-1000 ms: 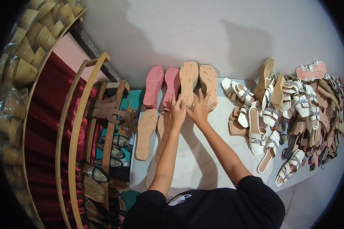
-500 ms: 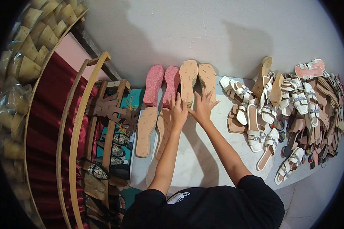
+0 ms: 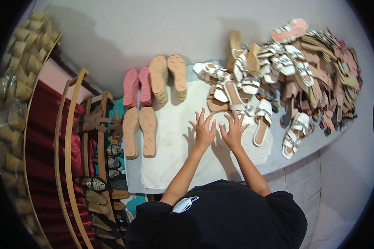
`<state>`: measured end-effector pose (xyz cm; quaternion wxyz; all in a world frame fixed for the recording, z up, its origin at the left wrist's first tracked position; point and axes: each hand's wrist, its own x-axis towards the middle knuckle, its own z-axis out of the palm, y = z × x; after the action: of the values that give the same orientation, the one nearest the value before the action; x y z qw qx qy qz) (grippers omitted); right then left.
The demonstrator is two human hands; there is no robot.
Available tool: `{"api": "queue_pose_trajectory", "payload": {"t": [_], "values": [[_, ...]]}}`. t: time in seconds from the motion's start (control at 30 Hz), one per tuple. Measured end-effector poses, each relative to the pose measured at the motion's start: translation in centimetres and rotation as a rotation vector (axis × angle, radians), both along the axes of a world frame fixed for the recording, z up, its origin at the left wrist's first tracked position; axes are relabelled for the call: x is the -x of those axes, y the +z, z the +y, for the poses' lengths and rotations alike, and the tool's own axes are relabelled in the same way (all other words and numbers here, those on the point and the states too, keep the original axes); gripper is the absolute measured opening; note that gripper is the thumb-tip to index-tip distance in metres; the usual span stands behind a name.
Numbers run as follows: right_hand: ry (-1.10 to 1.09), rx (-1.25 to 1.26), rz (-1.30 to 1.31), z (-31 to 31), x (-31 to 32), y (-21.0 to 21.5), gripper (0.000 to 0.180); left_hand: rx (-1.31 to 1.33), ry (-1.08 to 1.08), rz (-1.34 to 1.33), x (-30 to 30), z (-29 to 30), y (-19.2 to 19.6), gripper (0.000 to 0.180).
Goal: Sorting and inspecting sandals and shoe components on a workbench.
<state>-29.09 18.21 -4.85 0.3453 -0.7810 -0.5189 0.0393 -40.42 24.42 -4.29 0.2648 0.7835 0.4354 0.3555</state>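
Note:
With fingers spread, my left hand (image 3: 205,130) hovers over the white cloth (image 3: 174,137) on the table, holding nothing. My right hand (image 3: 233,130), also spread and bare, is close to a white slide sandal (image 3: 235,96) and some brown insoles (image 3: 217,103); whether its fingertips touch the sandal I cannot tell. Over to the left stand stacks of tan shoe soles (image 3: 158,72) beside pink soles (image 3: 131,88). Nearer to me lie more tan soles (image 3: 131,130) in a pair of stacks. Another white sandal (image 3: 262,121) lies just right of my right hand.
A heap of pink and beige sandals (image 3: 330,74) covers the table's right end, with white sandals and wooden shoe lasts (image 3: 234,41) before it. On the left are a wooden rack (image 3: 72,145) with shoes, a red curtain (image 3: 43,137) and a shelf of lasts (image 3: 25,83).
Both hands have left the tan sole stacks and moved right toward the white sandals. The view has swung right too, so the soles now appear farther left.

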Motion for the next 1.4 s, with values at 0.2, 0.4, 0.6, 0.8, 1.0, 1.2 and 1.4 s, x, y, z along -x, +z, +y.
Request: {"api": "queue_pose_trajectory", "payload": {"t": [0.2,0.4,0.6,0.8,1.0,1.2,1.4], "values": [[-0.17,-0.03,0.01,-6.2,-6.0,0.8,0.043,-0.013,-0.201,0.044,-7.6,-4.4,0.9,0.035],[-0.277,-0.086,-0.1,-11.2,-13.1,2.2,0.041,-0.081,-0.353,0.021,-16.7,-8.3,2.3,0.035],[-0.404,-0.089,-0.165,-15.7,-21.6,3.4,0.043,-0.133,-0.43,0.015,-25.1,-12.0,2.8,0.036],[-0.452,-0.161,-0.282,-17.4,-30.4,3.9,0.047,-0.175,-0.493,0.03,-33.4,-13.6,3.4,0.04],[-0.479,-0.156,-0.384,-17.3,-39.3,5.0,0.044,-0.286,-0.452,0.056,-40.8,-14.8,4.9,0.044],[-0.458,-0.183,-0.55,-14.0,-46.8,6.8,0.042,-0.398,-0.42,0.113,-46.5,-13.6,5.2,0.05],[-0.439,-0.058,-0.784,-10.1,-52.4,9.7,0.044,-0.569,-0.364,0.236,-50.3,-11.6,5.7,0.063]]}}
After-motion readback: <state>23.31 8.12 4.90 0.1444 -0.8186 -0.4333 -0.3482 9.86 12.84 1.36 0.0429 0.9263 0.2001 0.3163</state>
